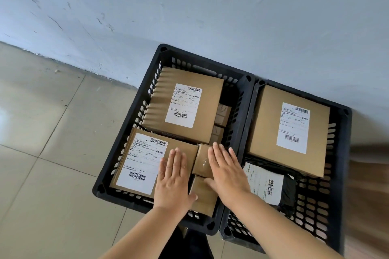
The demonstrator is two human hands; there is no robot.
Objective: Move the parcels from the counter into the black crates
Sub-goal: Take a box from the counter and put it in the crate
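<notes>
Inside the left black crate (134,111), the left hand (173,176) lies flat, fingers straight, on the near labelled parcel (145,160), while the right hand (226,171), fingers spread, presses the small parcel (202,162) beside it.

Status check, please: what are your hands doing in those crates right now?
Both hands flat, gripping nothing: left hand on labelled box, right hand on small box. Left crate nearly full; right crate has room. Nothing in the way.

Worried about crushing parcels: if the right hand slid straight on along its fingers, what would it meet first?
Probably the large labelled box at the back of the left crate; the right hand points that way, though depth is unclear.
</notes>
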